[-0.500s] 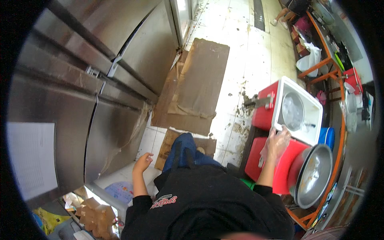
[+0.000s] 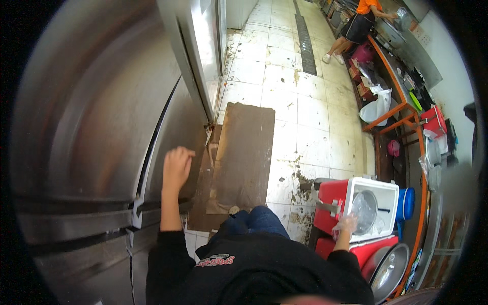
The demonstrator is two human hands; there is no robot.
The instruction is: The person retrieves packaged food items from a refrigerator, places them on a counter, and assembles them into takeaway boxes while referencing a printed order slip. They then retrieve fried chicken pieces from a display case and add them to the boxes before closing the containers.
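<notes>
My left hand [image 2: 177, 165] is raised in front of the stainless steel fridge doors [image 2: 170, 127]. It is bare and holds nothing, its fingers loosely bent and apart. My right hand [image 2: 346, 225] wears a clear plastic glove and is at the near left corner of a red cooler box [image 2: 333, 195] with a white inside. Blur hides its fingertips, so whether it grips or only touches the rim cannot be made out. Inside the cooler stands a round metal pot [image 2: 365, 211] with something pale and clear in it, and a dark handle lies beside it.
Large metal basins [image 2: 390, 272] rest on a red lid [image 2: 373, 249] at the near right. A blue container [image 2: 405, 203] stands beyond the cooler. Brown cardboard [image 2: 244, 152] covers part of the dirty tiled floor. A co-worker in orange [image 2: 368, 7] stands at an orange-framed table [image 2: 401, 96].
I have moved forward along the fridge and my view has tilted up, showing more of the co-worker. My left hand has risen toward the fridge door. My right hand stays by the cooler's corner.
</notes>
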